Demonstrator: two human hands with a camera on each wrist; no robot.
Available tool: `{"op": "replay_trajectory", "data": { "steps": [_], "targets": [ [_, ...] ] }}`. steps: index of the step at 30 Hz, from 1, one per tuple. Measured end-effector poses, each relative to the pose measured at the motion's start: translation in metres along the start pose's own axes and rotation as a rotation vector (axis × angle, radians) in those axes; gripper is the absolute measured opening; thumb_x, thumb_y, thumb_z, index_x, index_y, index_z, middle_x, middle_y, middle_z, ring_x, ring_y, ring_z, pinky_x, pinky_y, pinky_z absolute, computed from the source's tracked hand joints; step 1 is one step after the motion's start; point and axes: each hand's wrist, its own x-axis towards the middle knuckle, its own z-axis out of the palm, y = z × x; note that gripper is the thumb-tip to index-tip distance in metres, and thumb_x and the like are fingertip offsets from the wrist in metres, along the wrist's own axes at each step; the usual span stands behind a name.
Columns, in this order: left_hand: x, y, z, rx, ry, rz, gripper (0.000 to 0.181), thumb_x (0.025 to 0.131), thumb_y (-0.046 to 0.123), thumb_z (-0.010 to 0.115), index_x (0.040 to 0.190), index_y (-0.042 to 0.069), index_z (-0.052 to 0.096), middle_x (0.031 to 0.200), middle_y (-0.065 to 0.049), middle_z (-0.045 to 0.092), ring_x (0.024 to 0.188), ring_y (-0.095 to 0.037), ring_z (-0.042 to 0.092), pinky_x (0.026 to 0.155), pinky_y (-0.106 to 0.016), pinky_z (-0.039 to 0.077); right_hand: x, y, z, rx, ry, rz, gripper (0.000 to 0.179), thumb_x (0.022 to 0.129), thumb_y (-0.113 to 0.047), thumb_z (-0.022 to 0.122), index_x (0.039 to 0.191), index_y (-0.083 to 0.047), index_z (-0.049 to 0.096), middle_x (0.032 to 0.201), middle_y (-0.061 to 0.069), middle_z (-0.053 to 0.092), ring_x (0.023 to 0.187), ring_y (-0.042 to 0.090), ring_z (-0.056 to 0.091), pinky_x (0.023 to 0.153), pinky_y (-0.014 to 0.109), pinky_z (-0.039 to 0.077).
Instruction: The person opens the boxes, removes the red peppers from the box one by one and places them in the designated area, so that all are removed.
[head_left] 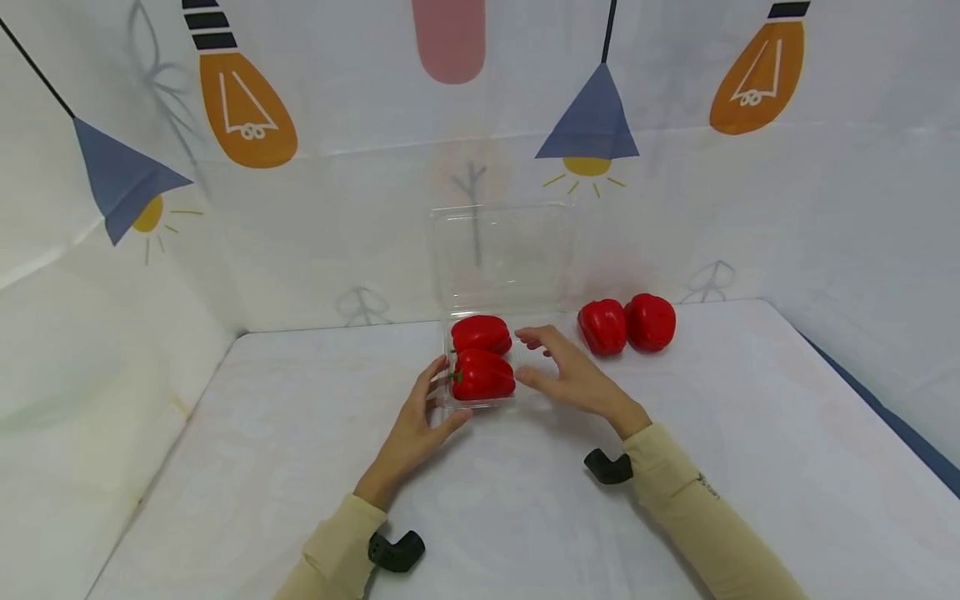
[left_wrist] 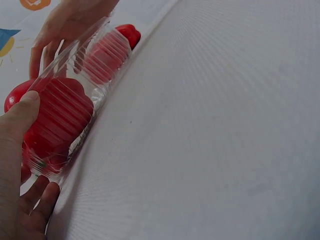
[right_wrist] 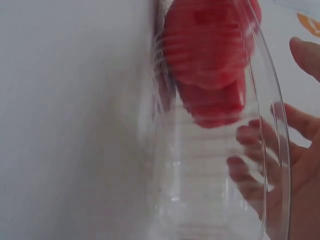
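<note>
Red peppers [head_left: 483,377] are held in a clear box [head_left: 506,292], flanked by the left hand [head_left: 414,431] and right hand [head_left: 576,377], fingers released; two more peppers [head_left: 602,327] are set far right

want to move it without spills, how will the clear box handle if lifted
The box probably flexes: its ribbed walls look thin. It may dip at the left, where both peppers inside it lie. Its raised lid might swing, standing open at the back.
</note>
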Motion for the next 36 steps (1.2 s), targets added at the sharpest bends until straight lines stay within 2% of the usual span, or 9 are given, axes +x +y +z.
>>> {"op": "replay_trajectory", "data": {
  "steps": [3, 5, 10, 12, 17, 25, 36],
  "targets": [
    [0.001, -0.003, 0.001, -0.005, -0.006, -0.002, 0.083, 0.084, 0.022, 0.071, 0.149, 0.009, 0.021, 0.152, -0.013, 0.032, 0.135, -0.034, 0.04, 0.103, -0.049, 0.044, 0.002, -0.003, 0.006, 0.002, -0.021, -0.007, 0.065, 0.085, -0.048, 0.064, 0.139, -0.023, 0.04, 0.134, 0.0, 0.047, 0.123, 0.028, 0.046, 0.097, 0.05, 0.047],
    [0.003, -0.011, 0.003, -0.009, -0.009, -0.011, 0.084, 0.084, 0.023, 0.072, 0.15, 0.012, 0.021, 0.153, -0.012, 0.031, 0.136, -0.034, 0.039, 0.104, -0.049, 0.043, 0.004, -0.006, 0.01, 0.003, -0.033, -0.008, 0.065, 0.085, -0.05, 0.063, 0.139, -0.023, 0.04, 0.133, 0.001, 0.047, 0.123, 0.028, 0.045, 0.096, 0.049, 0.048],
    [0.007, -0.035, 0.01, -0.007, 0.002, -0.027, 0.086, 0.083, 0.028, 0.073, 0.15, 0.024, 0.019, 0.153, -0.002, 0.031, 0.137, -0.03, 0.037, 0.105, -0.049, 0.042, 0.006, -0.012, 0.019, -0.033, -0.042, 0.0, 0.065, 0.083, -0.053, 0.064, 0.138, -0.025, 0.041, 0.131, -0.003, 0.048, 0.122, 0.025, 0.047, 0.094, 0.046, 0.05],
    [0.007, -0.039, 0.011, 0.002, 0.009, -0.026, 0.086, 0.082, 0.032, 0.073, 0.15, 0.028, 0.019, 0.153, 0.002, 0.031, 0.137, -0.028, 0.038, 0.105, -0.047, 0.043, 0.008, -0.013, 0.022, -0.051, -0.039, -0.003, 0.066, 0.082, -0.053, 0.065, 0.138, -0.024, 0.042, 0.129, -0.004, 0.048, 0.122, 0.025, 0.048, 0.094, 0.046, 0.05],
    [0.006, -0.041, 0.011, 0.013, 0.016, -0.002, 0.085, 0.082, 0.037, 0.072, 0.149, 0.03, 0.019, 0.152, 0.005, 0.031, 0.136, -0.026, 0.039, 0.104, -0.046, 0.044, 0.01, -0.016, 0.026, -0.063, -0.036, -0.007, 0.068, 0.081, -0.051, 0.067, 0.138, -0.023, 0.043, 0.126, -0.003, 0.049, 0.12, 0.026, 0.05, 0.095, 0.047, 0.05],
    [0.007, -0.04, 0.01, 0.022, 0.017, 0.018, 0.086, 0.082, 0.037, 0.072, 0.15, 0.027, 0.02, 0.152, 0.002, 0.032, 0.135, -0.027, 0.04, 0.103, -0.046, 0.045, 0.015, -0.023, 0.032, -0.082, -0.041, 0.004, 0.072, 0.079, -0.055, 0.068, 0.139, -0.024, 0.042, 0.131, -0.003, 0.047, 0.119, 0.017, 0.049, 0.096, 0.044, 0.051],
    [0.007, -0.041, 0.009, 0.031, 0.021, 0.024, 0.085, 0.083, 0.035, 0.072, 0.15, 0.024, 0.021, 0.151, 0.002, 0.033, 0.135, -0.026, 0.041, 0.103, -0.043, 0.045, 0.022, -0.029, 0.039, -0.105, -0.037, 0.012, 0.074, 0.075, -0.054, 0.072, 0.136, -0.023, 0.044, 0.132, -0.002, 0.045, 0.118, 0.018, 0.05, 0.095, 0.04, 0.052]
  ]
}}
